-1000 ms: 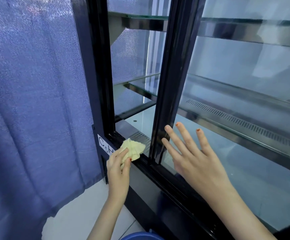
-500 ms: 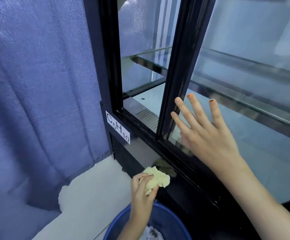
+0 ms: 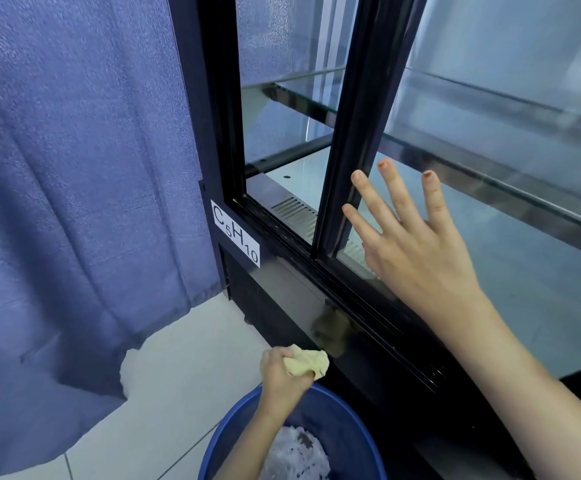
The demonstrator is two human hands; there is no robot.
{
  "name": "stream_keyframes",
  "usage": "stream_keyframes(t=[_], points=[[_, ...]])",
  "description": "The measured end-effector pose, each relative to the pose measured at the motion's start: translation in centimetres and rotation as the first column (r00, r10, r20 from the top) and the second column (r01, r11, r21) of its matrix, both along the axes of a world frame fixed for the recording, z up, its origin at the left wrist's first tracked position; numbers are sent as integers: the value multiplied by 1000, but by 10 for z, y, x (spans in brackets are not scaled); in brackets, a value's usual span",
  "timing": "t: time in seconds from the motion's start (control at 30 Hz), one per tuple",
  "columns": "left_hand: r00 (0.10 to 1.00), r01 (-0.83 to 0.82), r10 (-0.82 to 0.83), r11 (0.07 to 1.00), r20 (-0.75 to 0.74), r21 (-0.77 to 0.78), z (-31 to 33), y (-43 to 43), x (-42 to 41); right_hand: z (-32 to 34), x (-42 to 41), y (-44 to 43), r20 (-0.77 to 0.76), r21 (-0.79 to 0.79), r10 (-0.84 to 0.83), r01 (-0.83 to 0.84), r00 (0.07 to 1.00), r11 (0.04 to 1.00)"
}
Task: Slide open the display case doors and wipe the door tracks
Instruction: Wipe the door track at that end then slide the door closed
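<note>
- The left hand (image 3: pixel 284 370) is closed in a fist round a crumpled pale-yellow cloth (image 3: pixel 308 364), soft and bunched, with one lump poking out past the knuckles.
- That hand hangs over the rim of a round blue plastic basin (image 3: pixel 351 431) on the floor; inside the basin is something white and frothy with dark specks, though I cannot tell just what it is.
- The right hand (image 3: pixel 410 251) lies flat on the glass of the sliding door (image 3: pixel 490 237), fingers spread and straight, gripping nothing; the nails carry orange polish.
- The door's upright frame (image 3: pixel 355 133) is glossy black and stands a little way in from the case's left post, leaving a gap open to the inside.
- The door track (image 3: pixel 282 226) runs along the bottom sill of the display case (image 3: pixel 209 133) as narrow black grooves, slanting down to the right; the cloth is well below it and not touching it.
- In the gap, a ribbed metal vent grille (image 3: pixel 294 211) sits in a pale floor panel, with a clear glass shelf (image 3: pixel 303 88) above.
- A white label (image 3: pixel 235 233) reading C5H10 is stuck to the black lower corner.
- The shiny black base panel throws back a dim reflection of the cloth.
- A blue woven curtain (image 3: pixel 74 168) hangs in folds to the left, reaching the pale tiled floor (image 3: pixel 185 375).
</note>
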State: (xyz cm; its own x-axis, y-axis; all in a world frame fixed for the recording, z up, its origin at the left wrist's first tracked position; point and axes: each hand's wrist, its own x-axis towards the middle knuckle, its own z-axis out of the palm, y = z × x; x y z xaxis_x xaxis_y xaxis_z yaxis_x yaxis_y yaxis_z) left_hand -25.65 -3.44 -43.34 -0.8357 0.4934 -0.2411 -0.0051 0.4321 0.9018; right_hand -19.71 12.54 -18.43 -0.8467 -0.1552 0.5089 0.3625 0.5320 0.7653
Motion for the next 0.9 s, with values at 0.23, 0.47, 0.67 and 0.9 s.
stream_keyframes(t=[0.23,0.47,0.67,0.9], points=[[927,340,-366,913,-84,-227,-6,-7,-18,-1,-1,0,-10,13,8,-8,1000,1000],[897,347,-363,932,252,104,6,-23,-19,0,-1,-1,1,4,7,-7,1000,1000],[960,105,-138,984,242,147,-21,-27,-27,0,0,-2,2,7,-11,11,1000,1000],[959,116,-191,939,-210,-325,-83,-30,-29,-2,0,-2,-9,16,-24,24,1000,1000]])
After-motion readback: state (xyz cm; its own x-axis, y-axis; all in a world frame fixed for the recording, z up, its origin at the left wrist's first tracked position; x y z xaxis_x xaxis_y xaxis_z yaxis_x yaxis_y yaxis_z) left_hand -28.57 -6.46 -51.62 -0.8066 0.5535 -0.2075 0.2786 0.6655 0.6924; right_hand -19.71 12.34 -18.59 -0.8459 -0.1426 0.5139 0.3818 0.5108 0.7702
